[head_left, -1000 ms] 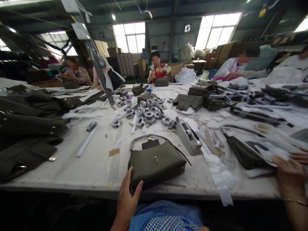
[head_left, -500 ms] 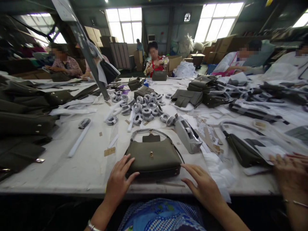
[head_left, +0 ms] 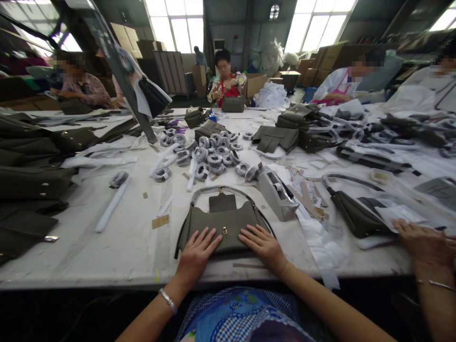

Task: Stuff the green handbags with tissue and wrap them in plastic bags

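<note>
An olive-green handbag (head_left: 223,221) with a small gold clasp and a curved strap lies flat on the white table (head_left: 124,237) right in front of me. My left hand (head_left: 197,253) rests on its near left part, fingers spread flat. On the near right part lies my right hand (head_left: 262,246), fingers also stretched out flat. Both palms press on the bag's front face; neither grips anything.
A grey tape dispenser (head_left: 278,194) stands just right of the bag. Several wrapped strap rolls (head_left: 213,156) lie behind it. Dark bag pieces (head_left: 32,180) pile at left. A co-worker's hand (head_left: 423,244) touches paper and another bag (head_left: 356,216) at right. People sit across the table.
My right hand came into view and settled on the bag. My left hand slid from the bag's near edge up onto its face. The bag now lies flatter and squarer to me.
</note>
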A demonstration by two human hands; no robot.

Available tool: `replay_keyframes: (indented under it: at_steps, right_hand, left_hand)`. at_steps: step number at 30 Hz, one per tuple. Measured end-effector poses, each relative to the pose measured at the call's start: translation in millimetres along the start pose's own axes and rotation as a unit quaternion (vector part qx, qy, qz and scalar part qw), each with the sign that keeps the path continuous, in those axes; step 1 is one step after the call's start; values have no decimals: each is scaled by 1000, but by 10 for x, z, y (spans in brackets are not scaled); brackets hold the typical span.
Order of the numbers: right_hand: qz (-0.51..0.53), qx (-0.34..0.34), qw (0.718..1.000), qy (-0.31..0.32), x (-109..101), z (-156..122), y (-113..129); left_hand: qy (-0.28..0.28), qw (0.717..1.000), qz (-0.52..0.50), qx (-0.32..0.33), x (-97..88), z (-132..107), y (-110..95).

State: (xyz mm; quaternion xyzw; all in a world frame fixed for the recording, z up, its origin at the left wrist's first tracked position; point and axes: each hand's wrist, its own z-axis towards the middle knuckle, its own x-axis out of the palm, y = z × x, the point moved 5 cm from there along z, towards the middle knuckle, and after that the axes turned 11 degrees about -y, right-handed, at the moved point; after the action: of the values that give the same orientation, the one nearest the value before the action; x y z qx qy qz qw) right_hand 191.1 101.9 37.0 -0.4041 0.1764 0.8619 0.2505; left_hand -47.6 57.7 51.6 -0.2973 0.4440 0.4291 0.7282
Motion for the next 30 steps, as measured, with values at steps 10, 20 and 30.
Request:
replay_keyframes:
  at_steps: [10, 20, 30]
  right_hand:
    - [95, 124, 980, 122, -186, 495, 123]
    - [21, 20, 958, 286, 427, 1199, 195]
    - [145, 192, 885, 398, 503, 1209, 13]
  left_hand:
    - [28, 999, -25, 32, 71, -126, -174]
    - [-70, 992, 71, 81, 177, -195, -171]
    - [-170, 966, 109, 160, 361, -224, -98]
